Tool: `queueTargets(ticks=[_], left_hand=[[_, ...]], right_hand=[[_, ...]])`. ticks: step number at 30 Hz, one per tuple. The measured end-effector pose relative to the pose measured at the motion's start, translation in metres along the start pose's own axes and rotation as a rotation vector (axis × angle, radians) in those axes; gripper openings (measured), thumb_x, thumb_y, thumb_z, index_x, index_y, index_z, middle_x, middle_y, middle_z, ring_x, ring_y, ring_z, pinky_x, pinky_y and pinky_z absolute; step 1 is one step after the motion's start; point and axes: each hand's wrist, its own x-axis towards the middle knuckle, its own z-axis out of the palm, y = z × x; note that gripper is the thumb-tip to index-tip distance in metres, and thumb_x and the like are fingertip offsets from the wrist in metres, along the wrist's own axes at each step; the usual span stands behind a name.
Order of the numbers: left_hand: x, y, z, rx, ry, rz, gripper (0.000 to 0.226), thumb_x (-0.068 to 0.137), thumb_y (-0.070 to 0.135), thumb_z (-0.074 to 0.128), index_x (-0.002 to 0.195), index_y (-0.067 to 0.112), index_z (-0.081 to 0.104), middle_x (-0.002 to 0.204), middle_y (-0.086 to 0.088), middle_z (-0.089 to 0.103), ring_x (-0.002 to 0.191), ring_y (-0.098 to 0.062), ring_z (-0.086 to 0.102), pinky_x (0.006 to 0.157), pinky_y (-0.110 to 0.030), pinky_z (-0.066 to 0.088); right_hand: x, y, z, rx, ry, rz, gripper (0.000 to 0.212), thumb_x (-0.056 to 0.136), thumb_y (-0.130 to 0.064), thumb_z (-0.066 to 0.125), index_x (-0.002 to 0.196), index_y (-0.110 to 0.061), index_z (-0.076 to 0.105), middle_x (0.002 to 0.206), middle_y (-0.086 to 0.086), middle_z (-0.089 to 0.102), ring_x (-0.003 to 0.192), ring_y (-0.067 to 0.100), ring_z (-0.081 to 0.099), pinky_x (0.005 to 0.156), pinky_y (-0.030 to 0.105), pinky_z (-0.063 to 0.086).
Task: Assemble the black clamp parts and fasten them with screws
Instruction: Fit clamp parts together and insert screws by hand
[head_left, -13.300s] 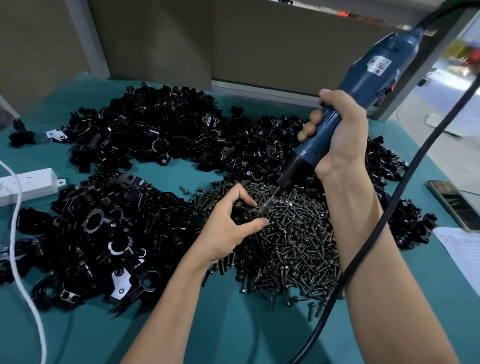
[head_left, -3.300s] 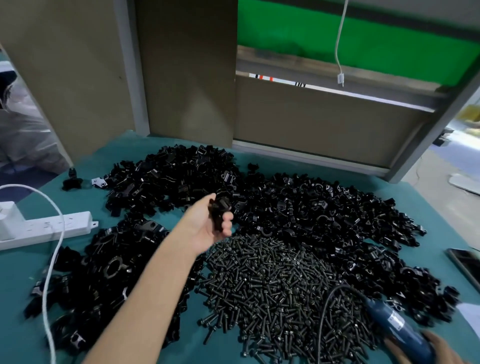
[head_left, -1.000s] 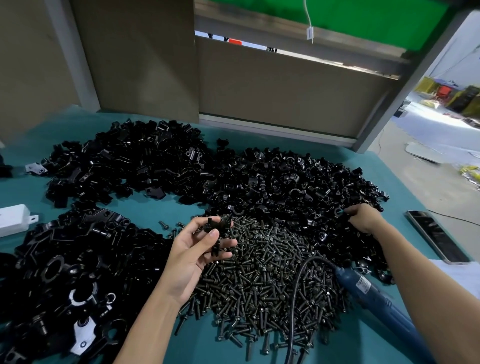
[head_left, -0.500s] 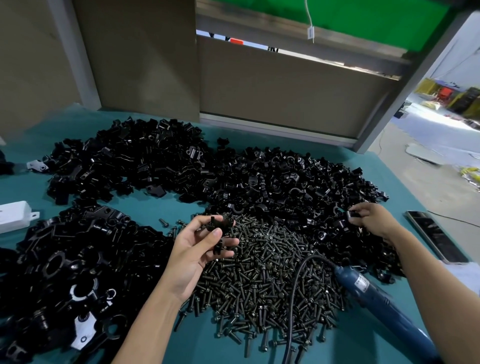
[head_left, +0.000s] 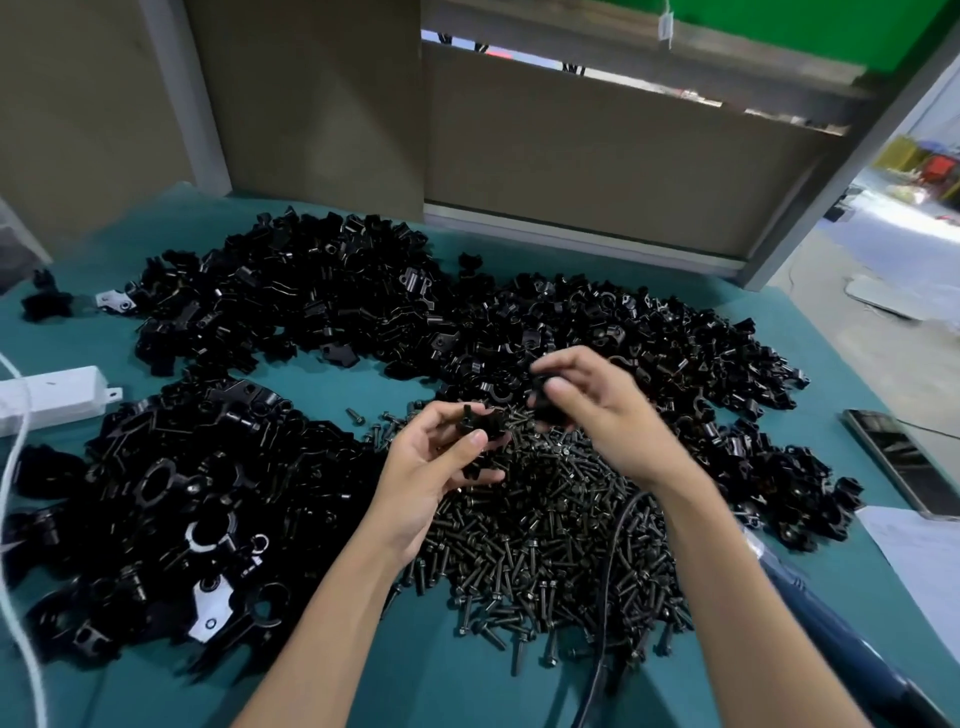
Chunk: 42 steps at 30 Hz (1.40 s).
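My left hand (head_left: 436, 467) holds a black clamp part (head_left: 480, 423) in its curled fingers above the heap of dark screws (head_left: 545, 525). My right hand (head_left: 597, 410) pinches a second black clamp part (head_left: 543, 397) just right of the first, a small gap between the two. Piles of black clamp parts lie at the back left (head_left: 291, 296), the back right (head_left: 623, 343) and the near left (head_left: 171, 499). The blue electric screwdriver (head_left: 841, 644) lies on the teal table (head_left: 441, 691) at the lower right, partly hidden by my right forearm.
A white power strip (head_left: 52, 400) with its cable sits at the left edge. A phone (head_left: 898, 462) and a sheet of paper (head_left: 919, 556) lie at the right edge. The screwdriver's black cord (head_left: 610, 597) crosses the screws. Brown panels stand behind the table.
My right hand has picked a clamp part from the right pile and carried it left to meet the part in my left hand. The left hand has stayed roughly in place.
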Motion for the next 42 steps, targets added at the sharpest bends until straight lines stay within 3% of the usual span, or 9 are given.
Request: queueTargets(ticks=[6, 11, 14, 21, 27, 33, 36, 39, 42], left_hand=[[-0.001, 0.000, -0.002, -0.003, -0.008, 0.011, 0.031, 0.085, 0.017, 0.070, 0.116, 0.013, 0.067, 0.105, -0.005, 0.073, 0.102, -0.020, 0.072, 0.075, -0.038, 0.061], [0.000, -0.002, 0.001, -0.021, 0.004, -0.012, 0.025, 0.086, 0.018, 0.069, 0.111, 0.024, 0.072, 0.110, -0.007, 0.073, 0.103, -0.024, 0.072, 0.075, -0.037, 0.061], [-0.001, -0.004, 0.003, -0.002, -0.001, -0.013, 0.026, 0.087, 0.021, 0.069, 0.113, 0.023, 0.071, 0.114, -0.009, 0.073, 0.106, -0.025, 0.071, 0.076, -0.037, 0.060], [-0.001, -0.003, 0.001, 0.042, 0.044, 0.011, 0.023, 0.088, 0.024, 0.069, 0.110, 0.027, 0.073, 0.103, -0.003, 0.074, 0.096, -0.019, 0.072, 0.079, -0.036, 0.060], [0.000, -0.002, 0.000, 0.040, 0.051, 0.010, 0.024, 0.082, 0.020, 0.073, 0.105, 0.025, 0.078, 0.109, -0.008, 0.075, 0.102, -0.023, 0.072, 0.073, -0.035, 0.061], [0.001, -0.003, 0.000, -0.006, 0.117, 0.003, 0.036, 0.073, 0.025, 0.079, 0.108, 0.019, 0.078, 0.108, -0.009, 0.076, 0.099, -0.021, 0.073, 0.070, -0.033, 0.061], [0.001, -0.004, -0.002, 0.010, 0.150, 0.009, 0.049, 0.068, 0.034, 0.082, 0.115, 0.018, 0.075, 0.110, -0.006, 0.076, 0.105, -0.022, 0.072, 0.082, -0.044, 0.061], [0.000, -0.004, -0.002, 0.040, 0.182, -0.006, 0.069, 0.068, 0.040, 0.088, 0.127, 0.012, 0.067, 0.116, -0.006, 0.074, 0.115, -0.027, 0.067, 0.106, -0.063, 0.044], [-0.001, -0.003, 0.000, 0.043, 0.171, -0.010, 0.072, 0.067, 0.045, 0.086, 0.128, 0.013, 0.066, 0.121, -0.006, 0.072, 0.120, -0.028, 0.064, 0.108, -0.062, 0.042]], right_hand=[[0.008, 0.002, 0.043, -0.212, 0.016, -0.142, 0.022, 0.100, -0.012, 0.057, 0.112, -0.021, 0.073, 0.110, -0.005, 0.060, 0.105, 0.005, 0.058, 0.091, 0.020, 0.047], [0.001, 0.010, 0.062, -0.169, 0.335, -0.111, 0.002, 0.095, -0.025, 0.066, 0.093, -0.025, 0.068, 0.093, -0.010, 0.067, 0.084, 0.011, 0.068, 0.072, 0.033, 0.057], [-0.006, 0.014, 0.067, -0.318, 0.449, -0.195, 0.008, 0.094, -0.028, 0.068, 0.091, -0.021, 0.071, 0.089, -0.015, 0.064, 0.085, 0.003, 0.063, 0.072, 0.024, 0.052], [-0.018, 0.016, 0.057, -0.249, 0.138, -0.086, 0.045, 0.092, -0.013, 0.070, 0.134, -0.028, 0.061, 0.112, -0.019, 0.051, 0.104, 0.001, 0.057, 0.086, 0.023, 0.054], [-0.017, 0.014, 0.052, -0.143, 0.283, -0.069, 0.046, 0.088, -0.003, 0.071, 0.127, -0.026, 0.065, 0.115, -0.011, 0.065, 0.111, 0.004, 0.060, 0.100, 0.032, 0.050], [-0.016, 0.015, 0.058, -0.008, 0.238, -0.052, 0.039, 0.089, -0.002, 0.070, 0.124, -0.017, 0.069, 0.122, -0.004, 0.068, 0.118, 0.010, 0.062, 0.103, 0.041, 0.049], [-0.016, 0.014, 0.060, 0.061, 0.222, -0.049, 0.039, 0.088, -0.001, 0.070, 0.123, -0.020, 0.069, 0.121, -0.004, 0.069, 0.117, 0.010, 0.063, 0.102, 0.040, 0.051], [-0.016, 0.014, 0.061, 0.105, 0.214, -0.056, 0.042, 0.087, -0.001, 0.072, 0.118, -0.029, 0.069, 0.119, -0.003, 0.070, 0.113, 0.011, 0.065, 0.101, 0.039, 0.052], [-0.016, 0.016, 0.062, 0.122, 0.222, -0.051, 0.042, 0.085, 0.000, 0.074, 0.119, -0.024, 0.069, 0.117, 0.000, 0.071, 0.109, 0.011, 0.068, 0.100, 0.037, 0.053]])
